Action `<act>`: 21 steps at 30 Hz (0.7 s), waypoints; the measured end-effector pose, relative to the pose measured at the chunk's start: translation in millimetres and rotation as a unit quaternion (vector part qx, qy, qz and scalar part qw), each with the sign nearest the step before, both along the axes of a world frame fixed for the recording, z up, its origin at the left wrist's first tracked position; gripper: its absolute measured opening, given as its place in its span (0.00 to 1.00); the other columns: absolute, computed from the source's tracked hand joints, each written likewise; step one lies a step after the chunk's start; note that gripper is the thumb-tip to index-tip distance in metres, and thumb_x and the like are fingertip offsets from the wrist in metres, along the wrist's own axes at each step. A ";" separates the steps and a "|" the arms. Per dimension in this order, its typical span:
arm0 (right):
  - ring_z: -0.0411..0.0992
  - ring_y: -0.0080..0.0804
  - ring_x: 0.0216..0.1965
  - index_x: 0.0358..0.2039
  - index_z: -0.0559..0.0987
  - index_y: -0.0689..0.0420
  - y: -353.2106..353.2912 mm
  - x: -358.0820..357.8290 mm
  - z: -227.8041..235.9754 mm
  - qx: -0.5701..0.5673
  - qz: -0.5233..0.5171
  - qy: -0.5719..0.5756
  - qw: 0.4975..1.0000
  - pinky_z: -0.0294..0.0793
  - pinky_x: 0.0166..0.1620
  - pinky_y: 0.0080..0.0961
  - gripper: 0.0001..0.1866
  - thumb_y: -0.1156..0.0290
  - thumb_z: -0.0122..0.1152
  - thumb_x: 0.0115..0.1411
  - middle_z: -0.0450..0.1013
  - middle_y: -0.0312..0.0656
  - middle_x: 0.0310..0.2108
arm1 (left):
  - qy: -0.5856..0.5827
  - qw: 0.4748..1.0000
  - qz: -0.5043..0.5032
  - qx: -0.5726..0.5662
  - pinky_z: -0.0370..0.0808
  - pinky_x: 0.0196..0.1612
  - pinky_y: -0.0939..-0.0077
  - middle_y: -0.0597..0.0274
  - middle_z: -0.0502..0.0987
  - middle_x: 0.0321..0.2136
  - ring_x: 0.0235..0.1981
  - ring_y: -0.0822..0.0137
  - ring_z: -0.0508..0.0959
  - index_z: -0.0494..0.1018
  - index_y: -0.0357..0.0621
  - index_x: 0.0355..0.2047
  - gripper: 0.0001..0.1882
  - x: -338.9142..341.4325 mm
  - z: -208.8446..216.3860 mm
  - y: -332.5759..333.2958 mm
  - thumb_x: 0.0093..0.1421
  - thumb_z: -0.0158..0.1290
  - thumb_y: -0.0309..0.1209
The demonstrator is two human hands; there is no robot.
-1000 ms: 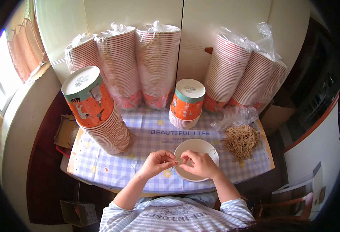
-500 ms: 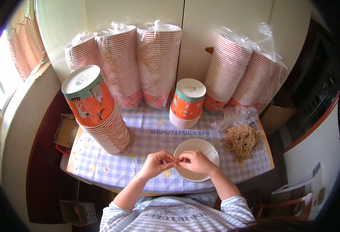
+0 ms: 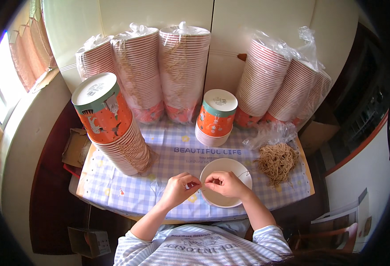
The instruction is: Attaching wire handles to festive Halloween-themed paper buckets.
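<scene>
We take the round white tub [image 3: 237, 166] on the desk [image 3: 119, 195] as our landmark, the desk itself being the biggest thing before us, covered in a blue-and-white checked cloth. Well beyond the tub, to its left, we see three tall stacks in clear wrap [image 3: 137, 71], and beyond it to the right three more wrapped stacks [image 3: 265, 80], leaning in our view. Left of the tub and a little farther off stands an unwrapped tall stack [image 3: 102, 128], orange with a green band and a white base on top; straight beyond the tub is a short stack [image 3: 215, 117] of the same pattern. The tub sits open side up, near our edge. Just right of it lies a heap of tan twine [image 3: 277, 164], with crumpled clear plastic [image 3: 270, 134] behind. At the tub's left rim our left hand [image 3: 180, 189] and right hand [image 3: 227, 185] nearly meet, each closed to a thumb-and-finger pinch on a thin strand [image 3: 200, 189], barely visible. Another fine cord [image 3: 244, 173] shows at the tub's right rim.
</scene>
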State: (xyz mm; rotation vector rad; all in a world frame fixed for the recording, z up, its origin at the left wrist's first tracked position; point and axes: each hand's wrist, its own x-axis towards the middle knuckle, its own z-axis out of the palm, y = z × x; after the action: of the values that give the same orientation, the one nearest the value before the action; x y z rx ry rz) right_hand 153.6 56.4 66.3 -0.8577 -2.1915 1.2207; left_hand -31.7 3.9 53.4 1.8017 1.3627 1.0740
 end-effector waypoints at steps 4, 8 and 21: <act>0.68 0.19 0.25 0.28 0.75 0.61 -0.2 0.1 -0.2 0.006 0.000 -0.001 1.000 0.68 0.28 0.18 0.05 0.75 0.58 0.51 0.72 0.36 0.23 | -0.016 1.000 0.015 0.007 0.73 0.27 0.78 0.60 0.73 0.21 0.22 0.69 0.76 0.72 0.38 0.24 0.05 2.5 -2.3 -0.6 0.47 0.56 0.25; 0.68 0.19 0.24 0.28 0.75 0.61 -0.2 0.7 -1.9 0.007 -0.002 0.005 1.000 0.68 0.28 0.18 0.05 0.75 0.58 0.50 0.72 0.35 0.23 | -0.001 1.000 0.015 0.006 0.73 0.27 0.78 0.60 0.73 0.21 0.22 0.68 0.76 0.72 0.38 0.25 0.06 2.9 -2.6 -0.9 0.47 0.57 0.25; 0.65 0.17 0.23 0.27 0.75 0.60 -2.1 -1.0 0.9 0.030 0.000 -0.004 1.000 0.65 0.26 0.16 0.04 0.74 0.59 0.49 0.69 0.33 0.21 | -0.018 0.999 0.035 0.024 0.72 0.24 0.78 0.61 0.73 0.22 0.22 0.68 0.76 0.71 0.40 0.25 0.06 5.5 -9.3 -4.9 0.44 0.55 0.22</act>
State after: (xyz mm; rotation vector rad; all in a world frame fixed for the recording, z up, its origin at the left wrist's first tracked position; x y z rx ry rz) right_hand 152.6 54.2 67.2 -0.8405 -2.2232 1.1456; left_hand -26.2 -1.0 44.2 1.7726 1.3987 1.1804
